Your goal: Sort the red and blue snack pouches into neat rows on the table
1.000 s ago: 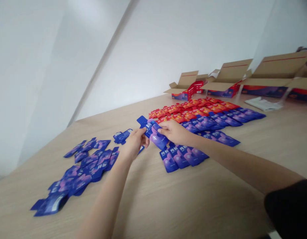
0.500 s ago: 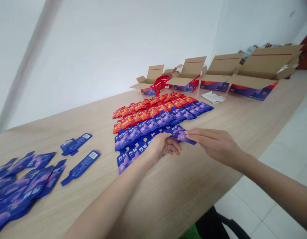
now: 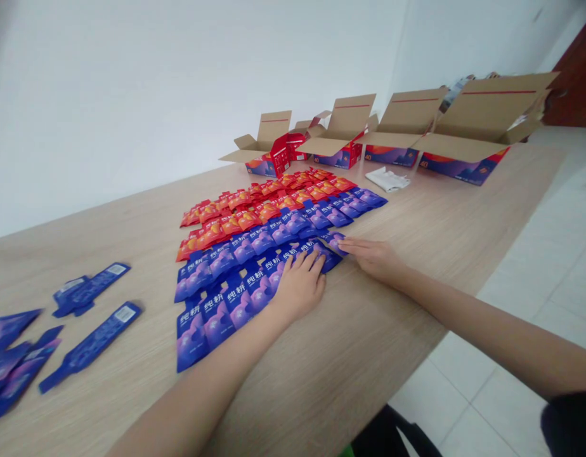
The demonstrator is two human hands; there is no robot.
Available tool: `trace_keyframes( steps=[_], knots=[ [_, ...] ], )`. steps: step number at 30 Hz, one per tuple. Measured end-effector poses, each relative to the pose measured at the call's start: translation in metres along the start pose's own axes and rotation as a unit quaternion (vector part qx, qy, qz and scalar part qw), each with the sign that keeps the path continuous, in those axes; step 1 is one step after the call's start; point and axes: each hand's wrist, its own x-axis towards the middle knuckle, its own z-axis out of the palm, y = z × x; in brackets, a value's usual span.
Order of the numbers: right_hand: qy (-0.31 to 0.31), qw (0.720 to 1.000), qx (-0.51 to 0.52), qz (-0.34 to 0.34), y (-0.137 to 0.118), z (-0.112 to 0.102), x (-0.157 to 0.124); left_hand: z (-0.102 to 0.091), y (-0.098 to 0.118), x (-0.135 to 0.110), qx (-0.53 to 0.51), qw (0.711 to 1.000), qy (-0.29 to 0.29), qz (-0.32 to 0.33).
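Observation:
My left hand [image 3: 300,287] lies flat, fingers spread, on the near row of blue-purple sachets [image 3: 229,298] laid out on the wooden table [image 3: 359,336]. My right hand [image 3: 373,255] rests flat beside it, fingers stretched out and touching the last blue sachet [image 3: 332,241] at the right end of the row. Behind these lie more rows of blue sachets [image 3: 293,223] and red-orange sachets [image 3: 255,206].
Loose blue sachets [image 3: 91,339] lie scattered at the left of the table. Several open cardboard boxes [image 3: 468,136] stand along the far edge by the white wall, with a white crumpled wrapper [image 3: 389,179] in front of them. The table's right edge drops to a tiled floor [image 3: 535,298].
Both hands carried a blue sachet from mid-air to the right end of the near row and laid it down. The hands now press flat. The view swung to the right.

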Motion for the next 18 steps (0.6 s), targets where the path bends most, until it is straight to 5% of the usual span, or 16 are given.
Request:
trace_keyframes(
  steps=[12,18],
  knots=[
    [-0.016,0.997,-0.075,0.007,-0.015,-0.018,-0.015,0.001,0.005,-0.012,-0.03,1.0,0.004,0.002],
    [-0.075,0.995,-0.036,0.053,-0.018,-0.004,-0.004,0.005,0.003,-0.011,-0.032,0.999,0.019,0.008]
  ],
)
